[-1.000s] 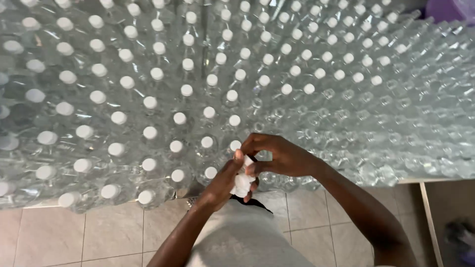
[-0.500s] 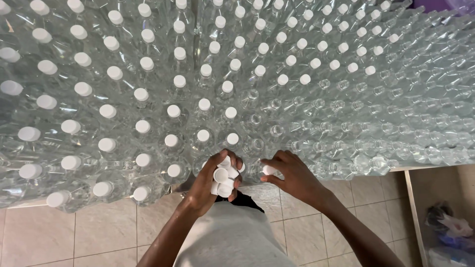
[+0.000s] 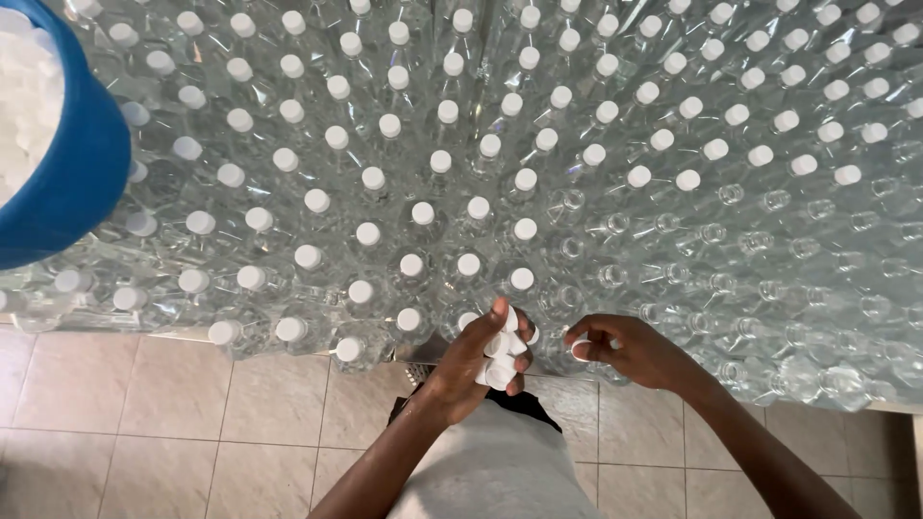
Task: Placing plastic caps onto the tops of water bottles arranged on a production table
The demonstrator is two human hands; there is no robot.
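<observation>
A dense field of clear plastic bottles (image 3: 500,154) fills the surface in front of me; most on the left and middle carry white caps, while those at the right (image 3: 731,235) stand uncapped. My left hand (image 3: 481,360) cups a handful of white caps (image 3: 500,351) at the near edge of the bottles. My right hand (image 3: 625,348) pinches one white cap (image 3: 580,348) down onto a bottle neck in the front row, just right of the left hand.
A blue bucket (image 3: 72,163) holding white caps sits at the upper left, over the bottles. Beige floor tiles (image 3: 173,423) lie below the bottles' front edge. My white top and dark waistband show at bottom centre.
The view has shifted, bringing the blue bucket in at upper left. My right hand moved away from the left hand to a bottle on the right, carrying a cap.
</observation>
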